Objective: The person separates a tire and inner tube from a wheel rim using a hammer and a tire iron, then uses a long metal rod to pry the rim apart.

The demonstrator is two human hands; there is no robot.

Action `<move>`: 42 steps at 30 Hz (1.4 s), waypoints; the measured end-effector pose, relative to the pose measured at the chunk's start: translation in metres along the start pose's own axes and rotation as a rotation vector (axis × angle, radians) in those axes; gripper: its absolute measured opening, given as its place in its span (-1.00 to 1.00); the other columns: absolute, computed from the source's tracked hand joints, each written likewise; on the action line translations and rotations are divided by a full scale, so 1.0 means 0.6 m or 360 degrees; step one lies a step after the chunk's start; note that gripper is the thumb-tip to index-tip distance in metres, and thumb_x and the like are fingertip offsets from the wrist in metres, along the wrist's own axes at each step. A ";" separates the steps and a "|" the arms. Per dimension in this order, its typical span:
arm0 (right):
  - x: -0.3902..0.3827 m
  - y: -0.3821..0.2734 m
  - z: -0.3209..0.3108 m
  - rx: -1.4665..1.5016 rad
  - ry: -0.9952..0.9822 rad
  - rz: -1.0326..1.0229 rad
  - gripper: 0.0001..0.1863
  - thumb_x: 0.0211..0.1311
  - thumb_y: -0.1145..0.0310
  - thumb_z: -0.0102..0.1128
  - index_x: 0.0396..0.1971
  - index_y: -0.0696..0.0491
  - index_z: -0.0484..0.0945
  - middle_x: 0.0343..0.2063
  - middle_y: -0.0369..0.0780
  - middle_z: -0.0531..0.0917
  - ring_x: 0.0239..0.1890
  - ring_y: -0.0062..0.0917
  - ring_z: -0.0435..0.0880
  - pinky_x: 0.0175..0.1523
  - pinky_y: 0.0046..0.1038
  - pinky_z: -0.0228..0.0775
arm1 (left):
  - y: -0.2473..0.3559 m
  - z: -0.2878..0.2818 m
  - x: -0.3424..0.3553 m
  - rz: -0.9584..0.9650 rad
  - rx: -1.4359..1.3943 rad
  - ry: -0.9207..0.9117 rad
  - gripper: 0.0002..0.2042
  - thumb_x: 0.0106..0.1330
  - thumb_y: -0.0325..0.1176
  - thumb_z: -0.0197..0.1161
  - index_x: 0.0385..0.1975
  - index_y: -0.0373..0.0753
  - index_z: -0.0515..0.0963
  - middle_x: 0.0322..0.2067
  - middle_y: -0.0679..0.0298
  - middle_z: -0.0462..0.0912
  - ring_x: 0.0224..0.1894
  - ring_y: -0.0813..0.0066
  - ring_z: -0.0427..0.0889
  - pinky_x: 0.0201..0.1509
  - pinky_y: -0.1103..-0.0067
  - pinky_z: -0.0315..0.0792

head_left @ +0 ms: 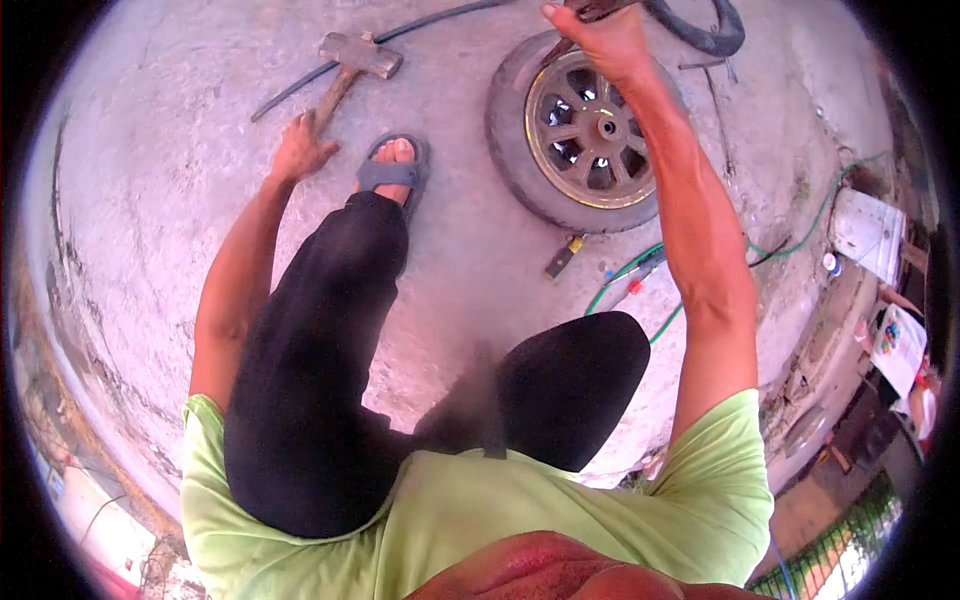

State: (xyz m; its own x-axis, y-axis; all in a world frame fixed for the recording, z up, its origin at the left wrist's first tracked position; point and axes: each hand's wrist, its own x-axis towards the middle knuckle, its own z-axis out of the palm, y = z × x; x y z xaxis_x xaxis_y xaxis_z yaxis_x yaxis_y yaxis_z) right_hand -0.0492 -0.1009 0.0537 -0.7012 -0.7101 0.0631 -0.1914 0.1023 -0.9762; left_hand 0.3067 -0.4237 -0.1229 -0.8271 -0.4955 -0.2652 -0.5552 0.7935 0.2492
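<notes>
My left hand (303, 150) grips the wooden handle of a sledgehammer (362, 55), its metal head lying on the concrete beside my sandalled foot (390, 170). Up at the top, my right hand (605, 45) is closed on a dark tool (602, 8) that I cannot make out clearly, held over the upper edge of a wheel. The wheel lies flat, a black tyre (515, 150) around a spoked rim (580, 180) with yellow edging. A small dark and yellow tool (563, 258) rests just below the tyre.
A long dark bar or hose (285, 92) runs behind the hammer. A black looped tube (725, 38) and a thin metal tool (718, 105) lie right of the wheel. A green hose (808, 230) crosses the ground toward assorted items and a white panel (865, 235) along the right edge.
</notes>
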 end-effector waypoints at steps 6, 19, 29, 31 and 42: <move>0.006 0.004 -0.006 -0.0383 0.0066 -0.0051 -0.81 0.15 0.32 0.33 -0.31 0.07 0.57 -0.50 -0.36 0.55 -0.45 -0.64 0.50 -0.36 -0.46 0.41 | -0.027 -0.022 -0.031 -0.0038 -0.0207 -0.0218 -0.19 0.14 -0.03 0.42 0.30 -0.40 0.29 0.09 -0.27 0.52 0.17 -0.19 0.52 0.27 0.21 0.40; -0.013 -0.007 0.019 -0.0532 0.0285 -0.0017 -0.64 0.18 0.13 0.45 -0.19 0.08 0.66 -0.45 -0.41 0.62 -0.35 -0.73 0.54 -0.23 -0.58 0.41 | 0.024 -0.040 0.057 -0.0180 -0.0162 -0.0250 -0.47 0.11 0.06 0.26 -0.08 -0.29 0.60 -0.17 -0.10 0.68 -0.08 -0.05 0.66 0.03 0.19 0.49; 0.001 -0.063 -0.005 -0.0697 -0.0093 0.0338 -0.52 0.27 -0.03 0.28 -0.17 0.14 0.67 -0.30 -0.20 0.74 -0.25 -0.52 0.67 -0.08 -0.40 0.50 | -0.022 -0.060 0.116 -0.0012 -0.0484 -0.0636 -0.46 0.04 -0.02 0.32 -0.05 -0.28 0.61 -0.21 -0.10 0.71 -0.09 -0.01 0.69 0.01 0.26 0.50; 0.008 -0.064 -0.016 -0.0699 -0.0171 0.0414 -0.53 0.28 -0.03 0.28 -0.16 0.14 0.68 -0.31 -0.21 0.74 -0.24 -0.53 0.66 -0.08 -0.39 0.50 | -0.030 -0.055 0.113 -0.0002 -0.0479 -0.0606 -0.46 0.03 -0.03 0.34 -0.05 -0.28 0.61 -0.22 -0.10 0.71 -0.10 -0.02 0.69 0.00 0.26 0.50; 0.080 -0.045 -0.061 -0.0784 -0.0685 0.0524 -0.56 0.29 0.00 0.34 -0.23 0.15 0.67 -0.35 -0.30 0.73 -0.26 -0.61 0.65 -0.09 -0.46 0.51 | -0.047 -0.049 0.169 0.0001 -0.0394 -0.0861 -0.51 -0.07 -0.09 0.46 -0.23 -0.35 0.62 -0.36 -0.04 0.69 -0.24 0.14 0.69 -0.09 0.33 0.52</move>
State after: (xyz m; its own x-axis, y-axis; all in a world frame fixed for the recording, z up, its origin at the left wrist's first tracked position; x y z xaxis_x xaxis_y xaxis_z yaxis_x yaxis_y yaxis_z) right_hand -0.1026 -0.1124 0.0908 -0.4630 -0.7892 -0.4034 -0.3749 0.5868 -0.7177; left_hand 0.2360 -0.5067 -0.1293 -0.7016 -0.1929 -0.6859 -0.6123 0.6556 0.4420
